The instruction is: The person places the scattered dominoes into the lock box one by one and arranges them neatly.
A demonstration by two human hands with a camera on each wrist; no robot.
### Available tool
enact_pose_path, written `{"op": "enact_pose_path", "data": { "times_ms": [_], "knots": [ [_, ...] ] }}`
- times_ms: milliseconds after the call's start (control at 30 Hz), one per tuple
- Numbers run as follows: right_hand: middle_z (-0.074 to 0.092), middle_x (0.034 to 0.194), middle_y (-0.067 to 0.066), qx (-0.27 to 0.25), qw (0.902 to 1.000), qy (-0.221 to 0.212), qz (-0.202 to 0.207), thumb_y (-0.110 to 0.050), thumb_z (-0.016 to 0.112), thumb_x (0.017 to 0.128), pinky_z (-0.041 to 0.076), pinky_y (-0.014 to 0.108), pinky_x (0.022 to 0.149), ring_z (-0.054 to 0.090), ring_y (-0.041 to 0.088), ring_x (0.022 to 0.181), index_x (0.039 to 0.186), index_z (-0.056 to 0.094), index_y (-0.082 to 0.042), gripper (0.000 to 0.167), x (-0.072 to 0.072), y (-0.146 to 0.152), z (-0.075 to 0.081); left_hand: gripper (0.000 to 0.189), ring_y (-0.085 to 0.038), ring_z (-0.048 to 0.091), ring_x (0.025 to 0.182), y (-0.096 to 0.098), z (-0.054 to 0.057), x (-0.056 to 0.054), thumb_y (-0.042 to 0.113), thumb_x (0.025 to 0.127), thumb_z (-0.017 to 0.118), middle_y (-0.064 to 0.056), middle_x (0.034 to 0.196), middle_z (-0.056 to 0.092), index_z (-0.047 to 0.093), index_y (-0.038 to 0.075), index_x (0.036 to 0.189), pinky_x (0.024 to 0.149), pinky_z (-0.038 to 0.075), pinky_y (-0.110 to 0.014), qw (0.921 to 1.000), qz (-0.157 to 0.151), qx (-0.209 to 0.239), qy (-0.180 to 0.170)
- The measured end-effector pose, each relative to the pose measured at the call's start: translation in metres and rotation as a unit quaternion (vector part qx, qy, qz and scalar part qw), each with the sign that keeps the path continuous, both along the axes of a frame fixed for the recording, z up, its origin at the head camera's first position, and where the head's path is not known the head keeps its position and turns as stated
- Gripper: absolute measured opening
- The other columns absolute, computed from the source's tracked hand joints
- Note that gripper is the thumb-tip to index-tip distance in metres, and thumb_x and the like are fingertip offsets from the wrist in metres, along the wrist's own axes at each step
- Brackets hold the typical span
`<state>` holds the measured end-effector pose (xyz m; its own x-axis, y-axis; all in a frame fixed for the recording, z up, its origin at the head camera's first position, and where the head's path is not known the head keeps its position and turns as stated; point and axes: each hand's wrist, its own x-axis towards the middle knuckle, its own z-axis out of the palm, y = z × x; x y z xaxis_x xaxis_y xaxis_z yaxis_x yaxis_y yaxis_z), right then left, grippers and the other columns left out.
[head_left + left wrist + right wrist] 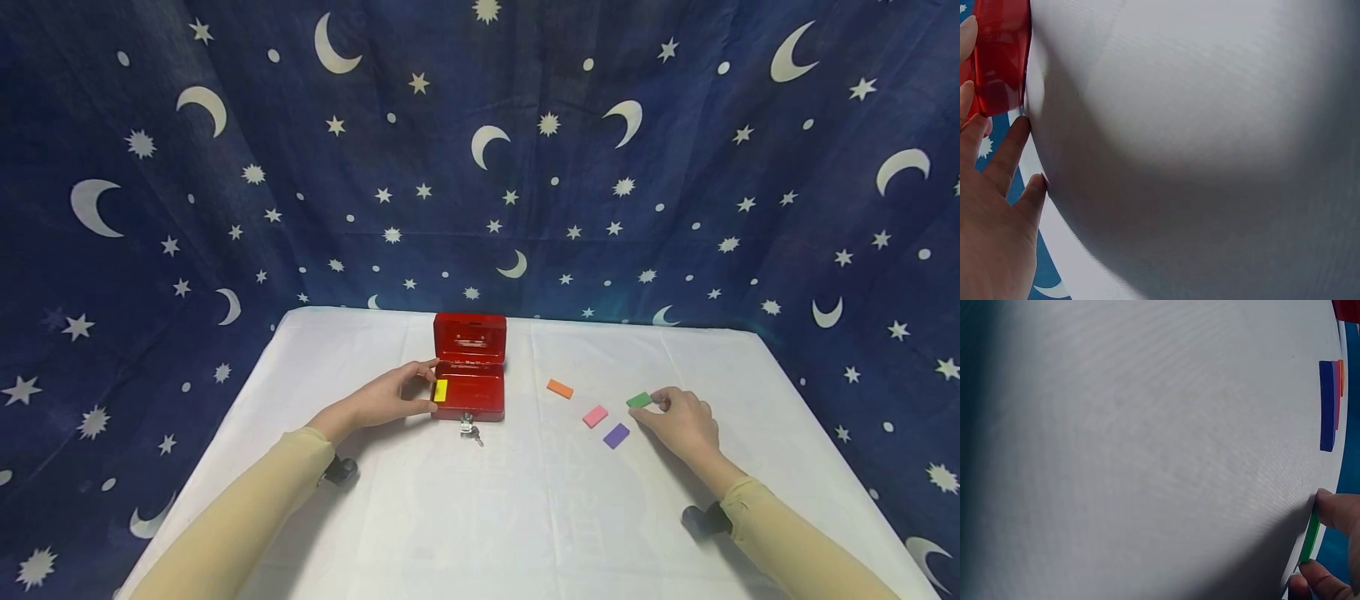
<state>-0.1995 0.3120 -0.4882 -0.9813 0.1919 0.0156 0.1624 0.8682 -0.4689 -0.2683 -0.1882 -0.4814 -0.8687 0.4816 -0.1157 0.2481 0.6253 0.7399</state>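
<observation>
A small red cash box [469, 408] stands with its lid raised at the back, and a yellow block [441, 391] lies inside against its left wall. My left hand [388, 395] holds the box's left side, with the thumb at the front corner and a finger near the hinge. In the left wrist view, fingers of this hand touch the red wall [1002, 59]. On the right, my right hand [682, 422] pinches a green block [639, 401] by its ends between thumb and fingers. The right wrist view shows the green block [1310, 537] at the tabletop.
Between the box and my right hand lie an orange block [560, 388], a pink block [596, 417] and a purple block [617, 435]. Keys [472, 432] hang at the box's front lock. A white cloth [480, 517] covers the table, and a star-patterned curtain [525, 208] surrounds it.
</observation>
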Motion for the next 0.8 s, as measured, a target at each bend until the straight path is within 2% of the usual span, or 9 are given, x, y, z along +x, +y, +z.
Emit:
{"op": "enact_pose_path", "data": {
  "times_ms": [367,800],
  "knots": [
    [0.061,0.111,0.025,0.003,0.9999,0.011,0.004,-0.038,0.074,0.09,0.041,0.061,0.086,0.051,0.045,0.104,0.131,0.06,0.001,0.058,0.0023,0.0008,-0.0006,0.046,-0.018,0.034,0.148,0.0006,0.0008,0.0003,0.043,0.086,0.082,0.011,0.162,0.036,0.055,0.028,0.12,0.119,0.028,-0.057,1.0,-0.005,0.007,0.0],
    [0.061,0.113,0.028,-0.005,0.9999,0.007,0.008,-0.038,0.074,0.091,0.042,0.061,0.084,0.051,0.046,0.104,0.129,0.059,0.006,0.06,0.0022,0.0023,0.0003,0.048,-0.018,0.032,0.149,0.0007,0.0011,0.0004,0.041,0.086,0.082,0.01,0.162,0.036,0.055,0.026,0.123,0.12,0.028,-0.057,0.9999,-0.007,0.007,0.003]
  ]
}}
